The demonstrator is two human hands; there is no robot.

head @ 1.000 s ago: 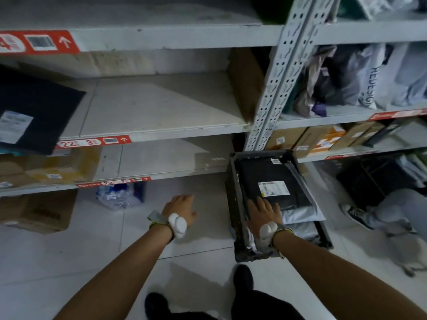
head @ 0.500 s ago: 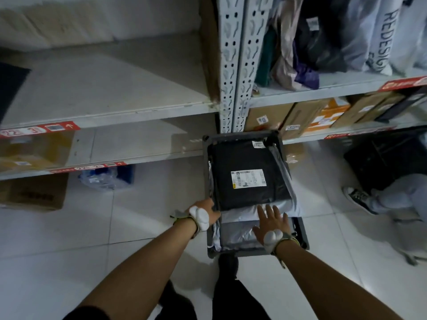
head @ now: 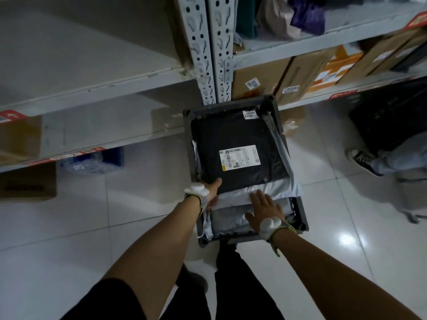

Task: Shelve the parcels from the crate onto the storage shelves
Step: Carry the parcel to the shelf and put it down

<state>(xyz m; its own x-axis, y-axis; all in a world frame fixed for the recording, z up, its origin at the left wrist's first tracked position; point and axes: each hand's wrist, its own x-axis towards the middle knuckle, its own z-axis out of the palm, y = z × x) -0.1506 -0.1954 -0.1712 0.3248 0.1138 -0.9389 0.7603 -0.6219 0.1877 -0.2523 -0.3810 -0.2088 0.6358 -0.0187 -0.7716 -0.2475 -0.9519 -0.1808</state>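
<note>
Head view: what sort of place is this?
Probably a parcel stockroom: metal shelves with red tags, labelled cartons, and a floor crate topped by a black parcel.

Wears a black short sleeve point(head: 108, 299) on the left arm; forearms bare. Carries a white two-lobed pad point(head: 269, 224) on each wrist, just behind left hand point(head: 211, 192) and right hand point(head: 265, 209), tied by a grey strap point(head: 283, 229) with yellow-green edge. Shows a loose strap end at the right wrist. Below, wears black trousers point(head: 240, 287) and a dark shoe point(head: 194, 281).
</note>
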